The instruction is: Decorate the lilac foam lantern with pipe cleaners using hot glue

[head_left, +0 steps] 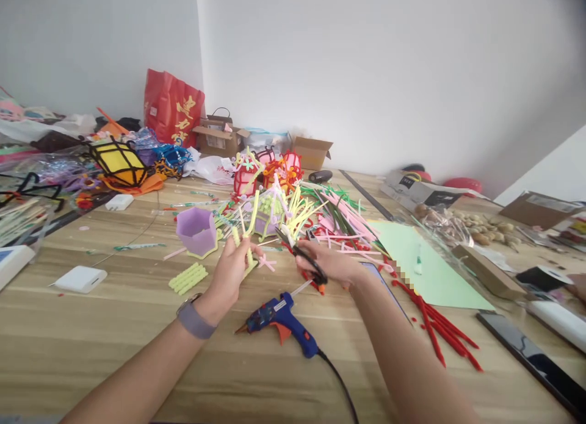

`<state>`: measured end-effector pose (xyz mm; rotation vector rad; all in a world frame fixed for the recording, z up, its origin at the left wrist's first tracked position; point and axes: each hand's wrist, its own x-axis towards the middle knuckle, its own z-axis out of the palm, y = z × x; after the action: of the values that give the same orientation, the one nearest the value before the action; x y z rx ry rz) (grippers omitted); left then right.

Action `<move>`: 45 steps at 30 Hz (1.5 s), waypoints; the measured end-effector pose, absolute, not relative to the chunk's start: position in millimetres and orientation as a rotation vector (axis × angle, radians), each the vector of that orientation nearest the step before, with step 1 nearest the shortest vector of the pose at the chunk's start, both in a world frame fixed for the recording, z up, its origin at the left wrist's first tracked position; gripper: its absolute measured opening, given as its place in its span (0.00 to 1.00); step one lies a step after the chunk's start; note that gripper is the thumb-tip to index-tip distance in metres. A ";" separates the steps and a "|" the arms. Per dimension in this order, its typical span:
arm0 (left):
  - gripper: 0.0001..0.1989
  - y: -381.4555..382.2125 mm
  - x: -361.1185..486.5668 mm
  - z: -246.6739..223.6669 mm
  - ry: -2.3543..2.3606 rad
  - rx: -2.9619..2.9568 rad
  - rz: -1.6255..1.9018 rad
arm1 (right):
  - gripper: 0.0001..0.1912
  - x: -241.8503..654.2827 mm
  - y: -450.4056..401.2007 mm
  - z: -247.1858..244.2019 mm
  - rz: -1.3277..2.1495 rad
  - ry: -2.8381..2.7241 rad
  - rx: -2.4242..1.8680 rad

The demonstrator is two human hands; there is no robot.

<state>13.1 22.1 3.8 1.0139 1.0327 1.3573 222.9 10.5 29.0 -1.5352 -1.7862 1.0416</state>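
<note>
My left hand (232, 266), with a watch on the wrist, is closed around yellow-green pipe cleaners (253, 219) that stand up from the fingers. A small pink pipe-cleaner piece (267, 263) shows just right of those fingers. My right hand (327, 262) is closed on black-handled scissors (307, 256), whose tip points up and left toward the pile. Left of my left hand lie a row of short yellow-green pieces (188, 278) and a purple hexagonal cup (196, 230) with a yellow-green rim. A blue glue gun (282, 319) lies in front of both hands.
Pink, green and yellow pipe cleaners (343, 213) are heaped behind the hands. Red ones (434, 323) and a pale green sheet (425, 265) lie right. A white charger (81, 279) sits left. Small lanterns, boxes and a red bag (171, 110) stand at the back.
</note>
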 end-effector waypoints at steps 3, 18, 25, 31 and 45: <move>0.12 19.8 15.5 -3.2 1.038 0.999 1.323 | 0.37 218.0 1.6 13.2 1.097 -1.822 -1.413; 0.17 7.5 27.3 -2.3 0.824 0.822 1.206 | 0.37 194.8 -7.7 -11.7 0.723 -1.791 -1.356; 0.19 12.6 23.2 -1.2 0.751 0.678 1.202 | 0.41 194.5 -3.7 -17.7 0.649 -1.911 -1.453; 0.17 14.3 18.9 1.2 0.729 0.735 1.305 | 0.45 202.1 0.2 -19.5 -0.131 -2.073 -1.769; 0.18 11.1 17.3 1.2 0.776 0.775 1.163 | 0.29 183.8 -15.7 9.1 0.941 -1.694 -1.436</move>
<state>17.3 11.1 1.2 0.7749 0.7757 1.1632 183.8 -15.7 9.1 -1.4356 -1.6941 0.9405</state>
